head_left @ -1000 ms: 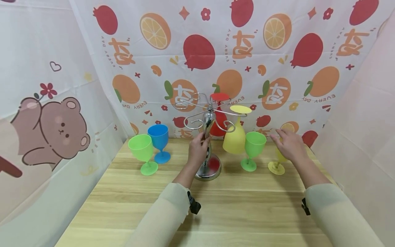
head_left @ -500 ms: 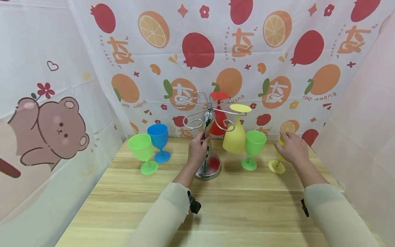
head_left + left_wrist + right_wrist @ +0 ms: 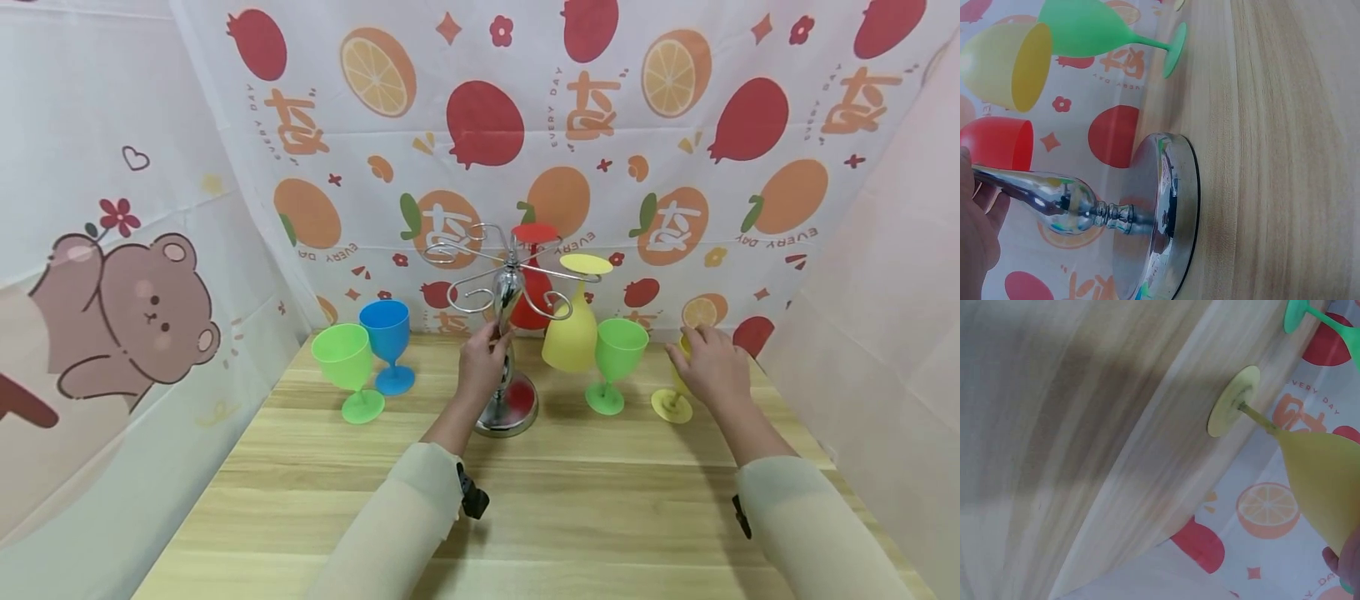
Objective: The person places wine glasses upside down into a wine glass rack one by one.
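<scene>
My left hand (image 3: 480, 362) grips the pole of a chrome goblet rack (image 3: 508, 410), whose round base sits on the wooden table. Curled wire arms fan out from the rack's top. From them hang, upside down, a red goblet (image 3: 531, 300) and a yellow goblet (image 3: 567, 342). At the right, my right hand (image 3: 712, 367) holds the bowl of another yellow goblet (image 3: 1313, 469), upright with its foot at the tabletop. The hand covers much of that bowl in the head view; in the right wrist view a fingertip (image 3: 1331, 559) shows against it.
Between the rack and my right hand stands an upright green goblet (image 3: 619, 350). On the left are a light green goblet (image 3: 343, 358) and a blue goblet (image 3: 386, 331), both upright. A fruit-print cloth (image 3: 480, 50) hangs behind the wooden table (image 3: 600, 517).
My right hand has moved slightly right and closed round the bowl of the standing yellow goblet. The left hand stays on the rack's pole.
</scene>
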Motion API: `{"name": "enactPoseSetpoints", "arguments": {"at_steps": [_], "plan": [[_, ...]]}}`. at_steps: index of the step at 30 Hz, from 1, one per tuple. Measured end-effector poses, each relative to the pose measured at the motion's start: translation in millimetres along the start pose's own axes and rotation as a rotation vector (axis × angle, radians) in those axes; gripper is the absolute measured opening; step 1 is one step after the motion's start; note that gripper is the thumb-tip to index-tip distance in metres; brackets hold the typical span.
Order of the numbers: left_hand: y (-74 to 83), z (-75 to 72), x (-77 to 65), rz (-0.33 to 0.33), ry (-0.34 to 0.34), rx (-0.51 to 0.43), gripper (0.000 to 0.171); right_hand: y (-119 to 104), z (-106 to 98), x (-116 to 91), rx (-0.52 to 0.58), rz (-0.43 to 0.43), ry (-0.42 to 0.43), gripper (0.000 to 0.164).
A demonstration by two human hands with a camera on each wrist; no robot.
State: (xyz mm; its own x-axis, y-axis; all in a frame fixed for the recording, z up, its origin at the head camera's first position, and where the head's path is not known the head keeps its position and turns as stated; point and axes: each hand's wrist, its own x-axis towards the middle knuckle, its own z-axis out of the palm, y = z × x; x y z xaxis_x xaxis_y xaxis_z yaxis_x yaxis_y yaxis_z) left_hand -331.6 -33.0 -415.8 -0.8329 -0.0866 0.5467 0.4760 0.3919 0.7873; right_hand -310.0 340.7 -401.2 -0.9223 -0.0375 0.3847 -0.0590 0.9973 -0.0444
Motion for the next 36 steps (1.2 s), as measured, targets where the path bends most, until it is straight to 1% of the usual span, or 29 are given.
{"name": "enactPoseSetpoints", "arguments": {"at_steps": [4, 7, 11, 14, 17, 21, 24, 28, 30, 32, 36], "plan": [[-1.2, 1.0, -1.4, 0.006, 0.004, 0.001, 0.020, -0.4, 0.3, -7.8, 0.000, -0.056, 0.088, 0.051], [-1.3, 1.9, -2.9, 0.011, -0.002, 0.008, 0.020, 0.1, 1.9, -14.6, 0.031, -0.090, 0.192, 0.047], [-0.5, 2.8, -4.6, -0.001, -0.006, 0.011, 0.019, -0.7, 0.9, -23.7, 0.140, -0.117, 0.355, 0.044], [0.0, 3.0, -4.3, -0.010, 0.007, 0.010, 0.018, -4.6, -6.0, -30.1, 0.242, -0.130, 0.429, 0.041], [-0.3, 3.3, -3.6, -0.011, 0.012, 0.017, 0.019, -9.1, -13.9, -38.7, 0.341, -0.123, 0.447, 0.038], [-2.2, 3.5, -3.0, -0.015, 0.012, 0.019, 0.022, -15.2, -19.9, -52.3, 0.481, -0.077, 0.431, 0.034], [-3.9, 3.3, -1.2, -0.016, 0.009, 0.020, 0.022, -22.5, -22.1, -59.9, 0.609, -0.013, 0.399, 0.032], [-5.3, 2.1, -0.1, -0.012, -0.004, 0.029, 0.021, -35.9, -23.1, -67.0, 0.785, 0.102, 0.356, 0.032], [-5.6, 1.8, 0.0, -0.009, -0.013, 0.027, 0.022, -44.1, -23.5, -69.2, 0.881, 0.135, 0.354, 0.031], [-5.7, 1.8, -0.4, -0.009, -0.023, 0.024, 0.024, -53.0, -23.7, -70.7, 0.993, 0.143, 0.361, 0.031], [-5.2, 2.9, -2.3, -0.013, -0.024, 0.022, 0.023, -72.2, -24.6, -72.6, 1.201, 0.126, 0.384, 0.031]]}}
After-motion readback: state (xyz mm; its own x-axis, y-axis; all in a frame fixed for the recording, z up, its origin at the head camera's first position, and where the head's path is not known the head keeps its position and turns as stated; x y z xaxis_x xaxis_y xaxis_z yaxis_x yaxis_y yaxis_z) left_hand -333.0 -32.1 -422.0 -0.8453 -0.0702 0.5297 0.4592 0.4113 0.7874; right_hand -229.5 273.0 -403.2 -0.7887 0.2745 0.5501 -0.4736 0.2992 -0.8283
